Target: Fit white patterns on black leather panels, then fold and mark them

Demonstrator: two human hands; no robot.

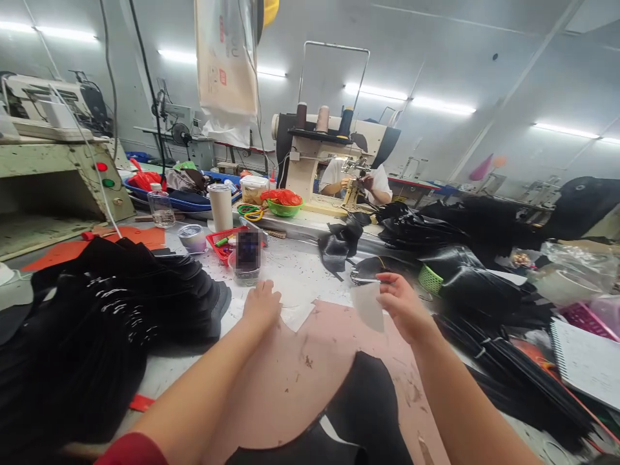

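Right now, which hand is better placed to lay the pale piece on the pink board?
Probably the right hand: it already pinches the pale piece above the pink board. The left hand rests fisted on the table edge.

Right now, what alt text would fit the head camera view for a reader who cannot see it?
A person's right hand holds a pale translucent piece over a pinkish board, while the left hand rests on the worktable. Stacks of black cut pieces lie left; a co-worker sits at a sewing machine behind.
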